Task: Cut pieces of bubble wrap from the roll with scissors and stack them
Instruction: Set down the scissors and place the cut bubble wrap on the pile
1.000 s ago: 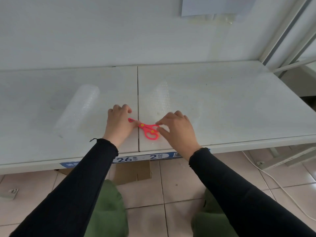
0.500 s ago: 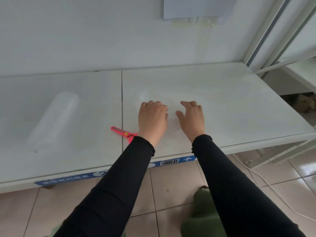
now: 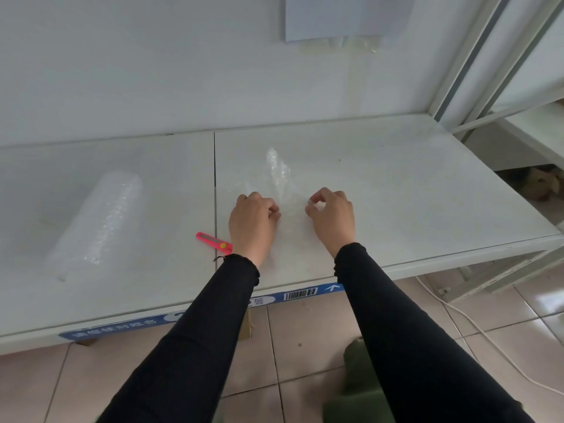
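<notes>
— Roll [image 3: 94, 221] at frame left, scissors [image 3: 213, 240] lying lower centre, just beside the left hand [image 3: 251, 222]. Next?

— Cut piece [image 3: 279, 175] at centre, pinched by left hand and right hand [image 3: 332, 213] alike. Pull taut, lay flat on the table [image 3: 396, 193], square the edges.

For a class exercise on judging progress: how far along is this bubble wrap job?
Done: a cut piece is free of the roll; scissors lie on the table. In hand: left hand and right hand pinch it. Left: stacking it, cutting more; no stack discernible.
</notes>
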`<state>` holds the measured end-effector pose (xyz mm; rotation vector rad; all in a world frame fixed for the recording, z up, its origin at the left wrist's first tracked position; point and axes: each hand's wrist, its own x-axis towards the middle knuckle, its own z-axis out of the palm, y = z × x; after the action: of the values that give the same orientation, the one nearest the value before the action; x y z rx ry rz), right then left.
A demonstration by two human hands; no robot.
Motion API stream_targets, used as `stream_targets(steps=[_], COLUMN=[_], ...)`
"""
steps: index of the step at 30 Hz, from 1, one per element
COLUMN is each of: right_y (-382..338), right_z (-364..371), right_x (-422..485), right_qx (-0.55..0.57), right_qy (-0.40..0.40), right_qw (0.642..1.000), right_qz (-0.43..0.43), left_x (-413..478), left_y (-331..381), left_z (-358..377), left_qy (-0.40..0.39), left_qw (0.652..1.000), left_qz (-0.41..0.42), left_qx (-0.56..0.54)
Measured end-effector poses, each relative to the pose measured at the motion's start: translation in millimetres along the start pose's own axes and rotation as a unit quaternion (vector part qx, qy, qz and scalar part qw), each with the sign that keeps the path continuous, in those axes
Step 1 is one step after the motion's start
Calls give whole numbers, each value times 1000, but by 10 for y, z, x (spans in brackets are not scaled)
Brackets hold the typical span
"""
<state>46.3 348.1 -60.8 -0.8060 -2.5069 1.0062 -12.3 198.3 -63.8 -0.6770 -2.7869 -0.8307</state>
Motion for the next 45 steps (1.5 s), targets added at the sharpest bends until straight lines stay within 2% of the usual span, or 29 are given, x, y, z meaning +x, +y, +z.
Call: stream_targets(steps=[2, 4, 6, 7, 9, 11, 12, 13, 14, 16, 17, 20, 22, 23, 24, 26, 28, 31, 36, 39, 41, 45], right_y=[-142, -325, -488, -552, -650, -712, -731, -742, -746, -740, -726, -642, -595, -594, -606, -646, -671, -664, -610, -580, -585, -639], right_z=[-121, -278, -417, -469, -530, -521, -498, -471, -449, -436, -448, -545, -609, -629, -646, -668, -648, -577, -632, -624, -604, -567], right_x=[-28, -74, -159, -208, -313, -400, -437, -469, -493, -521, -519, -464, -449, -458, -476, -532, -575, -618, -593, -566, -551, -520], right_qx=[152, 313, 450, 498, 545, 541, 528, 512, 500, 507, 530, 636, 672, 666, 642, 539, 402, 243, 178, 256, 313, 441], right_qy=[9, 6, -33, -57, -91, -103, -102, -100, -99, -105, -108, -115, -141, -163, -184, -204, -190, -142, -141, -105, -73, -66], right_qw=[988, 949, 892, 865, 833, 834, 843, 853, 860, 856, 841, 758, 722, 724, 743, 815, 879, 920, 941, 946, 940, 894], right_qz=[22, 43, 38, 30, 22, 24, 25, 23, 17, 13, 22, 83, 87, 69, 39, -56, -171, -271, -251, -169, -114, -43], left_x=[-2, 17, 19, -2, -80, -124, -128, -118, -110, -99, -103, -120, -120, -118, -119, -127, -141, -157, -168, -186, -227, -311], left_y=[63, 151, 238, 278, 350, 341, 308, 257, 214, 127, 82, -77, -208, -269, -319, -392, -447, -510, -557, -541, -488, -395], left_z=[-106, -280, -485, -582, -774, -922, -979, -1023, -1076, -1156, -1184, -1263, -1308, -1325, -1344, -1369, -1382, -1378, -1382, -1393, -1372, -1281], left_qy=[46, 130, 188, 191, 162, 122, 95, 68, 45, 21, 18, 9, 5, 1, -7, -34, -69, -106, -142, -179, -205, -244], left_qw=[999, 991, 971, 952, 879, 779, 733, 703, 691, 702, 710, 721, 714, 702, 685, 647, 618, 623, 686, 714, 714, 717], left_qz=[-6, -17, -26, -32, -54, -90, -105, -118, -130, -153, -163, -187, -203, -215, -230, -266, -292, -298, -259, -215, -189, -166], left_qx=[-2, -41, -148, -237, -444, -609, -665, -698, -709, -696, -685, -667, -671, -679, -691, -714, -726, -715, -665, -642, -642, -632])
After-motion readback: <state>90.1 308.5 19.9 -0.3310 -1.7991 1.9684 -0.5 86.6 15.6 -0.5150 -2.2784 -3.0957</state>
